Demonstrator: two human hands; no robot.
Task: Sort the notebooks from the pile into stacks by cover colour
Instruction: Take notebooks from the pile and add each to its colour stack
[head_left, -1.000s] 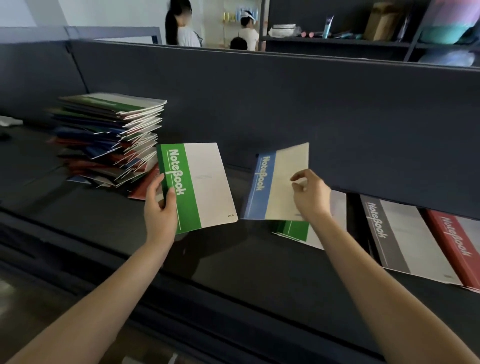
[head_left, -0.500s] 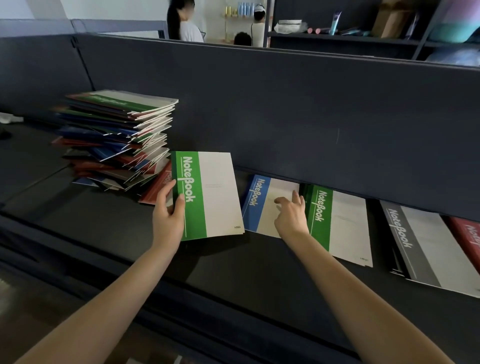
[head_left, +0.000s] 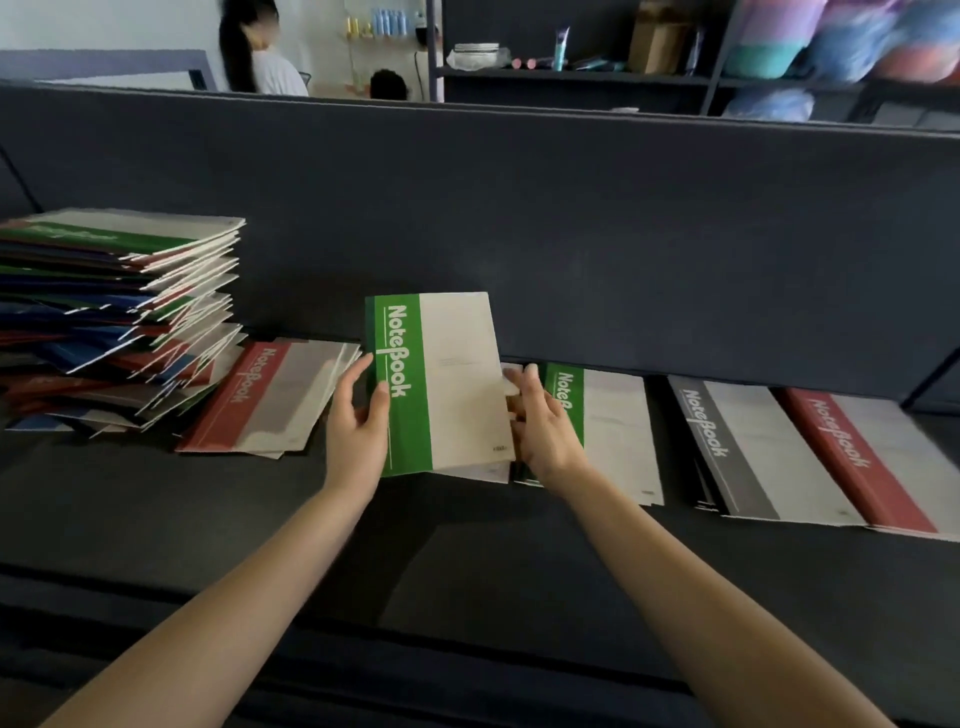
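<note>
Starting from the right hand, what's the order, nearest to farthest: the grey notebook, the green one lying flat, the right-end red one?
1. Flat green notebook, right beside the right hand, partly hidden behind it.
2. Grey notebook, further right.
3. Right-end red notebook, at the far right.

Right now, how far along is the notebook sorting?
Done: green stack, grey stack and red stack lie started along the partition. In hand: left hand and right hand grip a green notebook. Left: the tall mixed pile and red notebooks beside it.
</note>
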